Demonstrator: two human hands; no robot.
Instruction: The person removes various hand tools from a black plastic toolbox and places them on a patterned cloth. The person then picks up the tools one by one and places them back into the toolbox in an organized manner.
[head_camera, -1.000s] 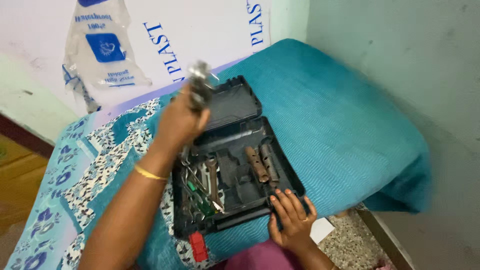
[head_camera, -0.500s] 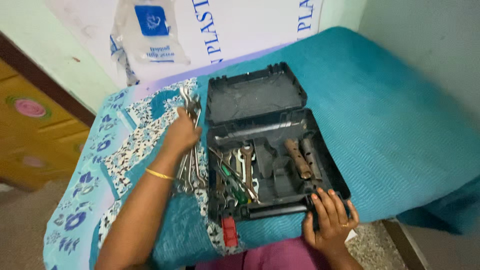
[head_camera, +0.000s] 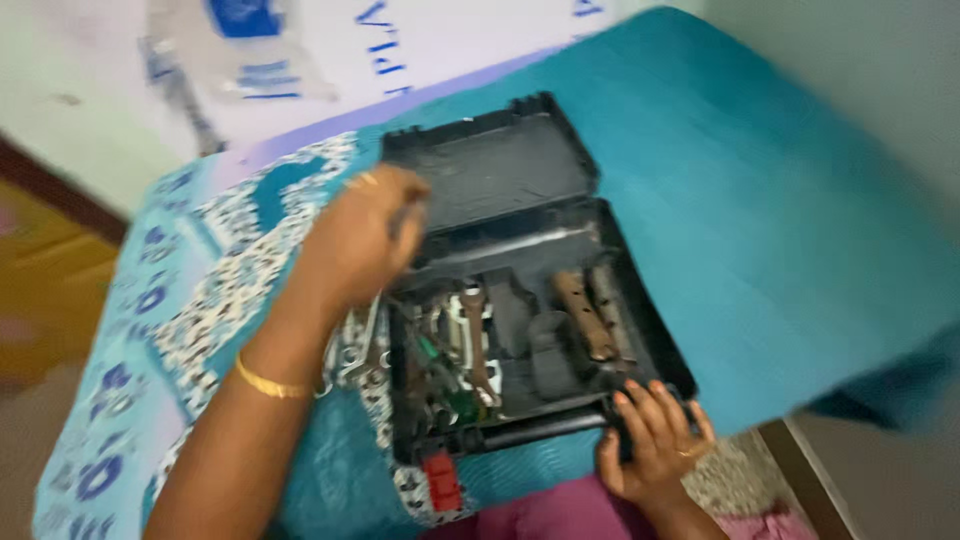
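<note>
1. A black plastic tool case (head_camera: 520, 290) lies open on a bed covered with a teal blanket (head_camera: 760, 200); its lid is folded back at the far side.
2. The right hand (head_camera: 650, 445) grips the case's near right corner. Its fingers (head_camera: 640, 410) are slightly spread and curled over the rim, touching the plastic.
3. The left hand (head_camera: 360, 240) hovers over the case's left edge, near the hinge. Its fingers are curled inward; the picture is blurred, so I cannot tell whether they pinch anything.
4. Inside the case, spanners (head_camera: 475, 340) and a green-handled screwdriver (head_camera: 440, 365) fill the left compartment; two rusty tubes (head_camera: 585, 315) lie in the right one.
5. Just outside the case's left wall, a loose bunch of wrenches (head_camera: 355, 350) rests on a flowered sheet (head_camera: 190, 310), under the left wrist.
6. A red latch (head_camera: 440, 480) hangs at the case's near left corner.
</note>
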